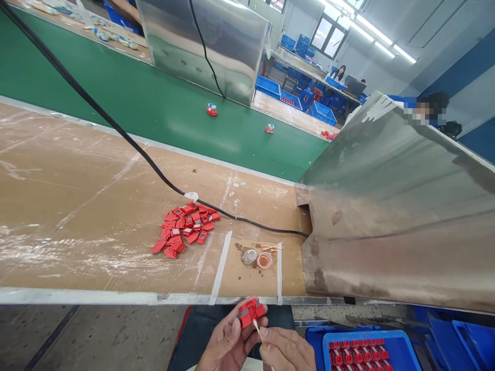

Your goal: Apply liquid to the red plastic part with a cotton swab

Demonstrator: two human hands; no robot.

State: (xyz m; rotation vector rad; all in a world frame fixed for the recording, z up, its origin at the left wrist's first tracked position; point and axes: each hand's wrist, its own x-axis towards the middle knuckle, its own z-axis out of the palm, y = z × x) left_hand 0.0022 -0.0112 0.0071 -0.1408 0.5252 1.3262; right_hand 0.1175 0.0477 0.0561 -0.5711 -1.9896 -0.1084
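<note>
My left hand holds a small red plastic part with a grey patch, just below the table's front edge. My right hand pinches a thin wooden stick whose tip touches the part. On the table ahead lies a pile of several similar red parts. Two small round cups, one clear and one with orange liquid, sit on a taped cardboard square, with another stick beside them.
A black cable crosses the cardboard-covered table. A metal chute stands at right. The green conveyor belt carries two small toys. A blue tray of red parts sits lower right. People work far behind.
</note>
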